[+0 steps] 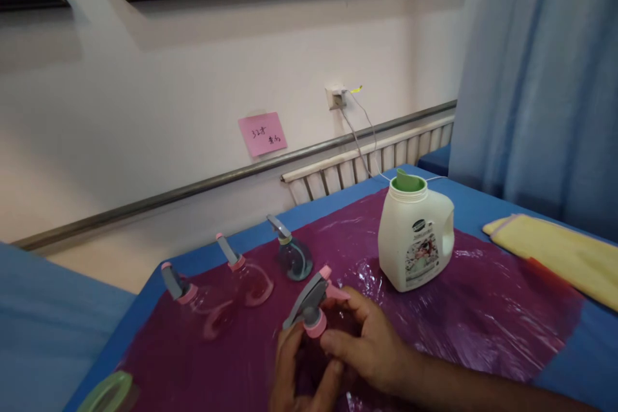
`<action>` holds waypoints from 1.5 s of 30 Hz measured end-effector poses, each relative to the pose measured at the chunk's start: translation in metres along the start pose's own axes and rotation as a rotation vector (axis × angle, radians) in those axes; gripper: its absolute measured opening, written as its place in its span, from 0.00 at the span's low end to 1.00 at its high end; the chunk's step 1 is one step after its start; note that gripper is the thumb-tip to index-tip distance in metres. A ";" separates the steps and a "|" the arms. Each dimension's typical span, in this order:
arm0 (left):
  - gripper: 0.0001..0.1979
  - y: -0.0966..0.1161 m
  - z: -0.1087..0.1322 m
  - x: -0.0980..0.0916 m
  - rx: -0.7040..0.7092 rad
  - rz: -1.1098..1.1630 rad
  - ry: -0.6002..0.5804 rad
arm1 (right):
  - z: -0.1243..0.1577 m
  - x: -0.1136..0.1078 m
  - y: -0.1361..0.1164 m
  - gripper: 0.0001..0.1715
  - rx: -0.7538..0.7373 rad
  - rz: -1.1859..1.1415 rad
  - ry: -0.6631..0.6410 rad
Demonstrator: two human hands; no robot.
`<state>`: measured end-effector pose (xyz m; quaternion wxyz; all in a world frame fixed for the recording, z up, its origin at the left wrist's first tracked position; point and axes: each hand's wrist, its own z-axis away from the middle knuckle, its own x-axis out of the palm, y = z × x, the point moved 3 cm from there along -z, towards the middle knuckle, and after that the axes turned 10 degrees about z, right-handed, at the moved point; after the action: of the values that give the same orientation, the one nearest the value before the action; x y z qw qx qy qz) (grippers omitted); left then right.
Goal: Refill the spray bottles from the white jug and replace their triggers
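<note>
The spray head point(313, 298) is held between the left hand point(291, 378) and right hand point(375, 344), set close together; its long axis is slanted away and rightward from the former, the pink trigger point(338, 293) being nearer the latter

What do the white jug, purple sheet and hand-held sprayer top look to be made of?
White jug: likely moulded plastic, satin; threaded neck, one-piece handle.
Purple sheet: probably thin plastic film, glossy; wrinkles with sharp glints.
Sprayer top: probably rigid plastic, fairly matte; smooth grey and pink parts, few highlights.
</note>
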<state>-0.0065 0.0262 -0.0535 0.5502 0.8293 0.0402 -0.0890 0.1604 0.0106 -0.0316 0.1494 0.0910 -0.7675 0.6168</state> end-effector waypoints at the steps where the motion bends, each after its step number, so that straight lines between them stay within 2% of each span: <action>1: 0.29 0.002 -0.001 0.000 -0.014 0.001 -0.045 | 0.001 -0.002 -0.001 0.30 0.015 0.010 0.012; 3: 0.28 0.007 -0.002 0.000 -0.023 -0.025 -0.128 | 0.003 -0.006 -0.004 0.31 0.040 0.027 0.033; 10: 0.24 0.014 0.001 0.002 0.090 -0.024 -0.129 | 0.006 -0.010 -0.013 0.25 0.065 0.074 -0.033; 15: 0.24 0.012 0.000 -0.005 0.054 0.014 -0.136 | 0.005 -0.007 -0.011 0.22 0.015 0.097 -0.053; 21: 0.23 0.022 -0.002 0.000 -0.001 0.067 -0.156 | 0.004 -0.009 -0.015 0.18 -0.021 0.144 -0.040; 26: 0.24 0.017 -0.001 -0.001 -0.001 0.059 -0.210 | 0.007 -0.011 -0.018 0.17 -0.034 0.228 -0.019; 33: 0.27 0.020 0.000 -0.002 -0.052 0.066 -0.233 | 0.008 -0.010 -0.013 0.20 -0.017 0.237 -0.019; 39: 0.25 0.030 -0.003 0.004 0.002 0.073 -0.226 | 0.007 -0.012 -0.014 0.20 -0.028 0.259 -0.018; 45: 0.27 0.026 -0.006 0.007 0.080 0.059 -0.228 | 0.007 -0.019 -0.009 0.21 -0.060 0.309 0.006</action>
<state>0.0053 0.0216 -0.0292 0.5199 0.8359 -0.0506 -0.1683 0.1803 0.0014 -0.0306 0.0574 -0.0346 -0.7899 0.6096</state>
